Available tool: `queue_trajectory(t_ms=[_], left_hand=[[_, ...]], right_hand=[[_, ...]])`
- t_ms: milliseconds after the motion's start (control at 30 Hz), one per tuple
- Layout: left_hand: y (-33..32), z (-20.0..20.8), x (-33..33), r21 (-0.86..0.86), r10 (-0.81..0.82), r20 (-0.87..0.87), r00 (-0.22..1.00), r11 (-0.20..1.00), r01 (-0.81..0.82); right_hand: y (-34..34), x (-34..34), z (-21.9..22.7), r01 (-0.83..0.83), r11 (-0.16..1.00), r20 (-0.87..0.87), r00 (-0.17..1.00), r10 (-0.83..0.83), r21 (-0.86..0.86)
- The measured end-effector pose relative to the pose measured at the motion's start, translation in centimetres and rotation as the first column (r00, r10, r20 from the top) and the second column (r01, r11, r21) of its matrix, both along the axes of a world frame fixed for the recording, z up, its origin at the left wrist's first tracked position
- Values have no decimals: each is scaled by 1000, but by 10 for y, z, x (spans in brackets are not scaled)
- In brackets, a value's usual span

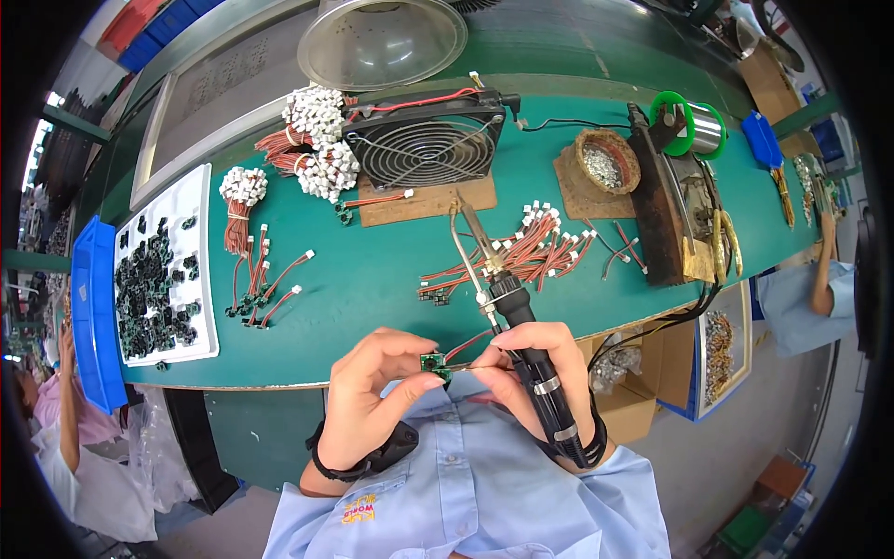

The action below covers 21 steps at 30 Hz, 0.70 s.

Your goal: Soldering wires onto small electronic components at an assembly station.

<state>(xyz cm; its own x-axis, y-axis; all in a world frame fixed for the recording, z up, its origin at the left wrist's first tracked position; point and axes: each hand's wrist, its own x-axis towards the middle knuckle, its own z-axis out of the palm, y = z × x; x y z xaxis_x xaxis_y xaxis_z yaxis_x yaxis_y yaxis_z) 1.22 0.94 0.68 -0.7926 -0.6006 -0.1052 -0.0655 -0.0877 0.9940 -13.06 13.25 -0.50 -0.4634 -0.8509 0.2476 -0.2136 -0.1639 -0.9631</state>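
Between thumb and fingertips, my left hand (368,396) pinches a small green circuit board (434,363) at the table's front edge. My right hand (545,368) is closed round a black soldering iron (523,321) whose tip points up and away from the board. A thin metal tube runs beside the iron's shaft. The thumb and a finger of that same hand also pinch a red-and-dark wire (468,346), its end close to the board. Whether the wire touches the board is too small to tell.
A white tray (212,317) of dark boards and a blue bin (98,317) stand left. Beyond my hands are wired connectors (549,244) and a black fan (424,140). A tip-cleaner bowl (605,160) and solder spool (705,130) sit right. Other people work at both sides.
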Motion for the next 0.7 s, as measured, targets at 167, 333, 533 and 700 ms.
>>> queue_trajectory(t_ms=[167,333,533,700], left_hand=[[-4,-5,3,114,53,-132,990,993,-38],[-12,-15,3,407,14,-364,931,902,145],[-13,-22,0,638,8,-481,877,689,343],[-11,-28,0,731,72,-473,878,588,346]], right_hand=[[-3,5,8,-69,997,176,982,63,27],[-9,9,14,-80,997,72,994,81,-23],[-15,13,23,-104,994,80,991,106,-32],[-25,17,28,-65,995,-8,998,64,-73]])
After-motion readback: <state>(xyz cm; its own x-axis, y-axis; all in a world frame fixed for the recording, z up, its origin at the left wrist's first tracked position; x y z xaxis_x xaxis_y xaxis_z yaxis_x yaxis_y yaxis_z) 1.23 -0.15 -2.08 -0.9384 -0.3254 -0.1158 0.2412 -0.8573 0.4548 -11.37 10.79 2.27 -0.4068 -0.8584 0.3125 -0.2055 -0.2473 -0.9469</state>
